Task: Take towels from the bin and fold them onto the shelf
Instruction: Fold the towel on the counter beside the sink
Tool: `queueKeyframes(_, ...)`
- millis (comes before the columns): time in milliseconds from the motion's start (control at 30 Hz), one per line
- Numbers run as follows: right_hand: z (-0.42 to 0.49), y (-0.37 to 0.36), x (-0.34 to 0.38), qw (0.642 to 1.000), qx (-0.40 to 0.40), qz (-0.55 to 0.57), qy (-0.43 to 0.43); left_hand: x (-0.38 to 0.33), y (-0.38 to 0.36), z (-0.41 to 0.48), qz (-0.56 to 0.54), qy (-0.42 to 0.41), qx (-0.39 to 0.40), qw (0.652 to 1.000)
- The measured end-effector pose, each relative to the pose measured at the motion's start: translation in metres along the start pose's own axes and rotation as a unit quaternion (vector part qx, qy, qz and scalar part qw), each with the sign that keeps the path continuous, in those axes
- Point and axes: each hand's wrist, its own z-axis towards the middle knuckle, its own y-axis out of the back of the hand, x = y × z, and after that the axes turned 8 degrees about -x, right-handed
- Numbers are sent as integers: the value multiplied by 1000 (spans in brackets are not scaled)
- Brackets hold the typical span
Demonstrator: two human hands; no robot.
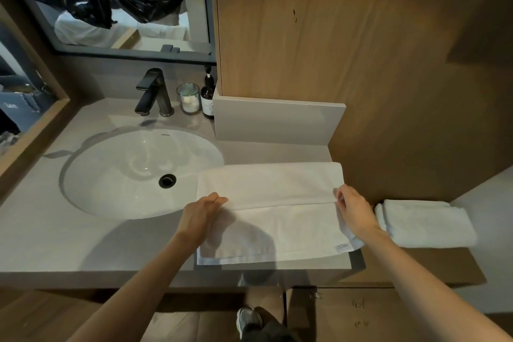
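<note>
Nearest to me, a shoe [247, 319] showed on the floor under the counter [55, 230]. Above it, both forearms reached out to a white towel [277, 228] lying flat on the counter just right of the basin [125, 175], its far half doubled toward the person. The left hand [204, 215] had its fingers curled onto the left end of that folded edge. The right hand [354, 209] pinched the right end between thumb and fingers.

I judged the fold could go crooked if one hand drew further than the other, since the two ends were held well apart. The towel's near edge lay close to the counter's front, so a hard tug might have dragged it over. Its left side sat beside the basin, where a loose corner could drop in.

Further right, a folded towel [427, 223] rested on the lower shelf [416, 264]. Beyond stood a dark faucet [152, 91] and the mirror [125, 8].

The bin was nowhere in sight. The left thumb was hidden by the hand, and the print on the towel's label [342, 247] was too small to read.
</note>
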Motion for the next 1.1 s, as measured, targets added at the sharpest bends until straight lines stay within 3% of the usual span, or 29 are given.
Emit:
queueKeyframes(133,-3,-3,3,999,-28,18,-10,8,-12,0,58,-62,-32,996)
queueKeyframes(300,-8,-10,5,993,-68,67,-68,12,-22,-8,54,-92,-64,992)
queueKeyframes(567,-11,-10,7,989,-72,80,-100,4,-18,-12,-42,-72,-40,996)
queueKeyframes(700,-6,-3,11,997,-36,-46,-51,2,-15,-11,-73,-40,-29,996)
queueKeyframes(800,-6,-2,21,983,-102,-153,-15,-8,-8,0,-108,10,-62,992)
queueKeyframes(933,1,-10,52,984,-143,-73,75,-30,-10,25,-122,12,-124,985)
queueKeyframes(1033,15,-27,84,988,-78,-12,134,-50,-21,54,-116,-3,-125,985)
queueKeyframes(1100,26,-39,102,988,-24,-4,153,-66,-26,73,-99,8,-69,993)
